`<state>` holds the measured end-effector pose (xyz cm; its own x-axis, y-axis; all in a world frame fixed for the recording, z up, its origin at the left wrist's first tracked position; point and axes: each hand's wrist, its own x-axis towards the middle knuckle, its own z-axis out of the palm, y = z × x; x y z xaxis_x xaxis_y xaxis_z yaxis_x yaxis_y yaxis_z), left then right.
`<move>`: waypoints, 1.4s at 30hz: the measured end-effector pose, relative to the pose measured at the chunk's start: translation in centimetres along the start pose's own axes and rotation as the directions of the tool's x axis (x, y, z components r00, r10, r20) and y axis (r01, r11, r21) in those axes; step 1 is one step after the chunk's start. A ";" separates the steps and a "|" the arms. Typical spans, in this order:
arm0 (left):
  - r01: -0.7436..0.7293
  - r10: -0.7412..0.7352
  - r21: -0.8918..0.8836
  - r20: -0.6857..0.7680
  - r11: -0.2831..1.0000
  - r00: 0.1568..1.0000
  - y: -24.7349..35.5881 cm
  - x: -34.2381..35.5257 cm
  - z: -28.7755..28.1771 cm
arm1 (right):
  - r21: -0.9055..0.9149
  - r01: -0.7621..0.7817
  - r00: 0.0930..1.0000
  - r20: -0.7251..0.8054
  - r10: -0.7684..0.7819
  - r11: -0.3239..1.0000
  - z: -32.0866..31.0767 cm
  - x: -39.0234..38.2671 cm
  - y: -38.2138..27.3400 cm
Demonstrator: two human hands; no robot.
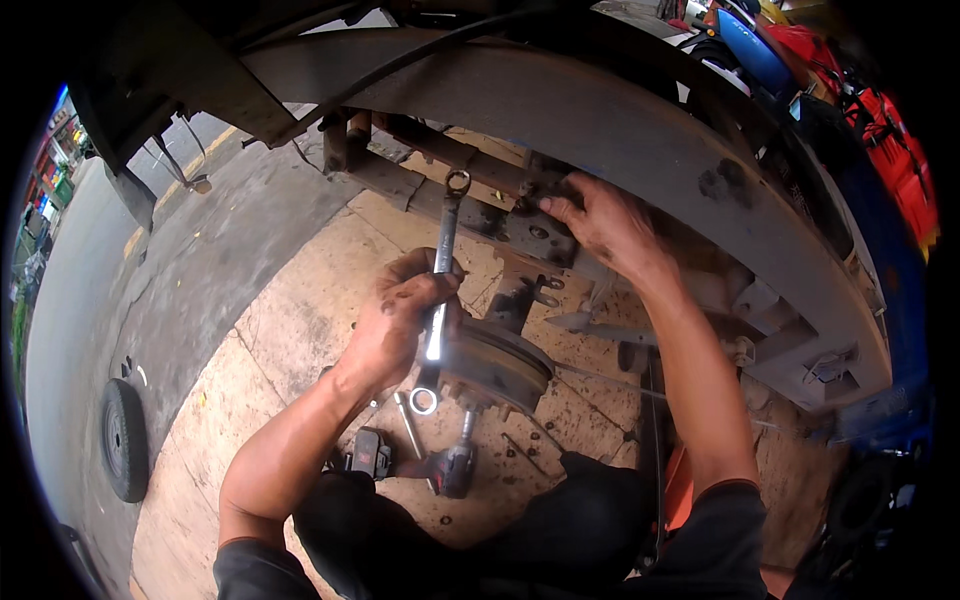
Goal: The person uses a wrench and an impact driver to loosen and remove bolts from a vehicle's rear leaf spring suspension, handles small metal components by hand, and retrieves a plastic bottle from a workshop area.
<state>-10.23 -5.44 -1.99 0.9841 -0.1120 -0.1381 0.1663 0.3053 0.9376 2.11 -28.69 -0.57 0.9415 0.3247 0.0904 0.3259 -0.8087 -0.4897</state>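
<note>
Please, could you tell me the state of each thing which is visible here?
Left hand: fingers closed on the wrench
Wrench: raised, tilted, held around its shaft
Right hand: at the plate, grip unclear
Plate: dark-stained
Power tool: lying on the floor, socket fitted
Drum: no wheel on it
Wheel: apart from the drum
Floor: spotted, stained

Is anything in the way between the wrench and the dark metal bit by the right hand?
Nothing visible: the wrench in the left hand has open space toward the metal bit by the right hand.
</note>
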 end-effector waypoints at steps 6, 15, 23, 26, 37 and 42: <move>-0.015 0.039 0.123 -0.197 0.992 0.980 -1.9 -5.6 -9.0 | -0.399 0.157 0.983 0.154 -0.103 0.903 2.2 3.7 -2.1; 0.136 0.032 0.266 -0.545 0.954 0.838 -9.8 -15.1 -20.4 | -0.633 0.102 0.982 0.186 0.023 0.767 3.8 5.3 -4.2; 0.448 -0.176 0.207 -0.719 0.870 0.673 -19.3 -26.7 -23.7 | -0.408 0.080 0.987 0.163 -0.014 0.910 3.9 4.7 -2.6; 0.377 -0.217 0.053 -0.741 0.925 0.636 -21.3 -28.2 -24.0 | -0.289 0.066 0.994 0.099 -0.038 0.955 3.7 4.2 -0.5; 0.284 -0.146 0.037 -0.791 0.958 0.594 -20.0 -25.9 -25.7 | -0.224 0.183 0.961 0.248 -0.125 0.957 3.7 4.3 -0.9; 0.414 -0.235 0.029 -0.787 0.910 0.570 -18.5 -23.4 -23.4 | -0.189 0.380 0.913 0.237 -0.333 0.906 3.1 4.5 0.8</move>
<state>-34.88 13.69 -23.59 0.5713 0.6091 -0.5502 0.5574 0.2042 0.8048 6.40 -26.40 -3.22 0.7302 0.6820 0.0404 0.6689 -0.7016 -0.2455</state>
